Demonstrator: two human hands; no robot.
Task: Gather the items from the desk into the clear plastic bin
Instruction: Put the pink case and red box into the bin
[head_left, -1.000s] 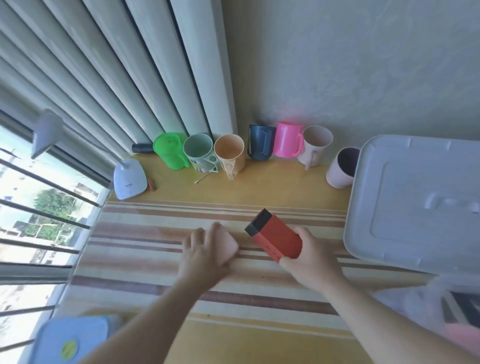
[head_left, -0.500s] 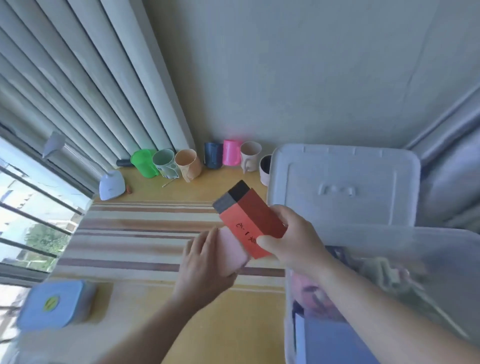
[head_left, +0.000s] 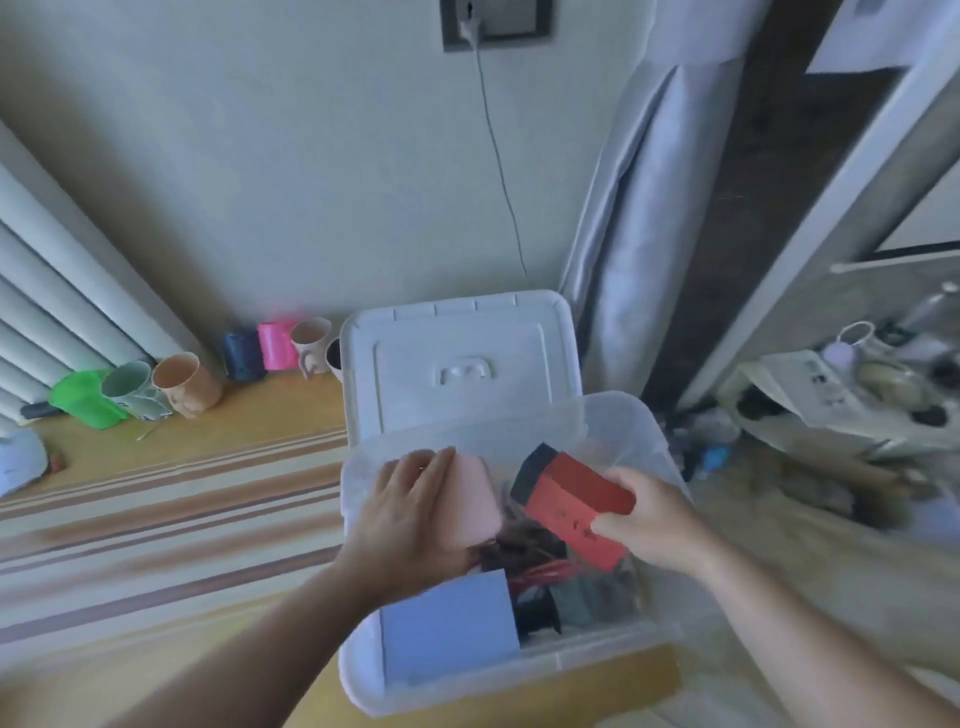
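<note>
Clear plastic bin (head_left: 631, 431) sits open at the desk's (head_left: 218, 441) right end, already holding clutter. Over it, your left hand (head_left: 410, 514) curls its fingers around a pink pad (head_left: 470, 501); your right hand (head_left: 657, 517) grips a red box (head_left: 571, 499) between thumb and fingers.

Pink pad (head_left: 470, 501) in left hand (head_left: 402, 512); red box (head_left: 576, 501) in right hand (head_left: 652, 519), over bin (head_left: 623, 426)

Red box (head_left: 576, 506) with black end and pink pad (head_left: 470, 501), tilted over open, cluttered clear bin (head_left: 631, 426)
</note>
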